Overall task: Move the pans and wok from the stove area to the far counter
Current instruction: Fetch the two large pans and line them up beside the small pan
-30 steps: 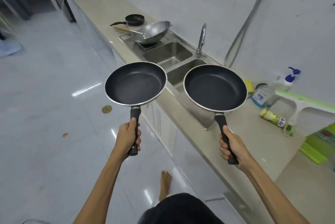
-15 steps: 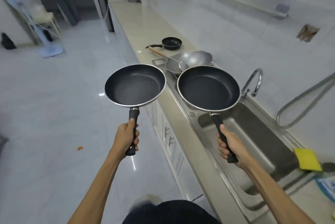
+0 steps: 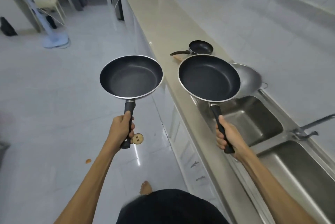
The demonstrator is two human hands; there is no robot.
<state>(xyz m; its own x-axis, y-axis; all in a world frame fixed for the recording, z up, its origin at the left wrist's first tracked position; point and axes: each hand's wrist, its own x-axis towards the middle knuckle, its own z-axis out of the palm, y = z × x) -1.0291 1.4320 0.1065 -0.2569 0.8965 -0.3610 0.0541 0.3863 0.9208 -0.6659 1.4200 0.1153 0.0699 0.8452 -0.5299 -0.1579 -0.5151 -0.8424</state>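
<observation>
The long table (image 3: 163, 24) runs along the wall, its double sink (image 3: 253, 126) set into the near end. A steel wok (image 3: 251, 80) and a small pan (image 3: 201, 47) sit beyond the sink. The left grip (image 3: 120, 129) is wrapped around the left frying pan (image 3: 130, 76), held over the floor; the right grip (image 3: 226, 135) is wrapped around the right frying pan (image 3: 209, 77), held above the table's front edge.

Wok (image 3: 251, 80) and small pan (image 3: 201, 47) nearer — right pan (image 3: 209, 77) now overlapping wok
</observation>
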